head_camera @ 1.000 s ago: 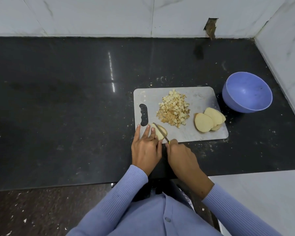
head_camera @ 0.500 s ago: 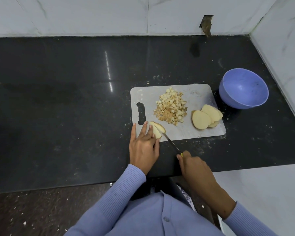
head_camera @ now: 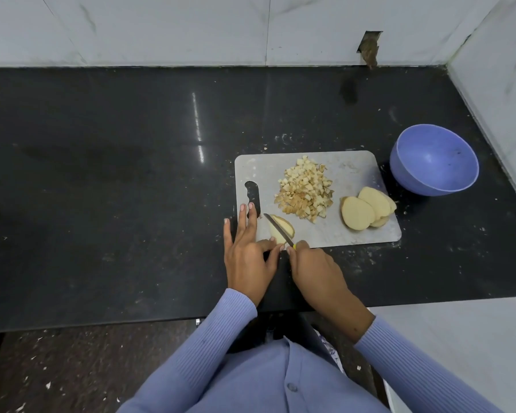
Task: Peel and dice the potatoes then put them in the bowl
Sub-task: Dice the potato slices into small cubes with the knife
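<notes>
1. The black countertop (head_camera: 131, 204) spans the view in front of you, with pale marbled wall tiles (head_camera: 161, 28) behind it and to the right
2. The grey cutting board (head_camera: 352, 174) lies on the countertop right of centre, its handle slot toward your left hand
3. The blue bowl (head_camera: 434, 159) stands on the countertop just beside the board's far right corner, tilted toward you
4. Your left hand (head_camera: 246, 254) rests at the board's near left corner, fingers extended and spread, thumb touching the potato piece
5. Your right hand (head_camera: 316, 269) grips the knife (head_camera: 277, 228) by its handle, fingers curled round it
6. The diced potato pile (head_camera: 304, 190) sits mid-board
7. The potato slices (head_camera: 367, 208) overlap near the board's right edge
8. The potato piece (head_camera: 285, 226) lies at the near left of the board, the blade lying across it
</notes>
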The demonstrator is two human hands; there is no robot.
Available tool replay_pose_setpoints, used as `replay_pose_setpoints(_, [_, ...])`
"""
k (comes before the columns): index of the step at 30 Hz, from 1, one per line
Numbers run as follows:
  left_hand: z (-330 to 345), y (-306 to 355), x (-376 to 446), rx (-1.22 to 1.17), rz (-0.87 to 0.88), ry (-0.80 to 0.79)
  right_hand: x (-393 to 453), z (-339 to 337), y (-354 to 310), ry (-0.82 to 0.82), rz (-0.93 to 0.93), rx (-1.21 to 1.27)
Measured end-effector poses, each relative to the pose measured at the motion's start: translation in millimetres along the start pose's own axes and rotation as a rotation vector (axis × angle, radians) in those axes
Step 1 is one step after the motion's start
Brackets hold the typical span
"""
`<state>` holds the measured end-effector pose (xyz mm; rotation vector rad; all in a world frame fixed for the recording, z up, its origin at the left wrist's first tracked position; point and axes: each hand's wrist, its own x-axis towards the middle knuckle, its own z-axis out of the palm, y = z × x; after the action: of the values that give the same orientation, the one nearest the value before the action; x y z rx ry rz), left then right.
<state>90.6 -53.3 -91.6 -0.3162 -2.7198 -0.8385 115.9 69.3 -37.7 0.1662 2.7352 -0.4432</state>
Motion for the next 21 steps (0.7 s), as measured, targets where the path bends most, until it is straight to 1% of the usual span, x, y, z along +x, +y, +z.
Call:
replay_pose_setpoints(5, [-0.5, 1.4, 1.4, -0.003, -0.005, -0.004, -3.9, 2.7, 0.0, -0.022, 0.015, -0.07])
replay_pose_setpoints(12, [-0.3, 2.2, 1.5, -0.008, 0.025, 0.011, -42.5, 5.7, 23.4, -0.095, 0.057, -0.138])
replay_pose_setpoints(21, [-0.6, 0.1, 0.9, -0.034, 0.051, 0.015, -42.0, 4.3, 31.6, -0.058, 0.097, -0.059])
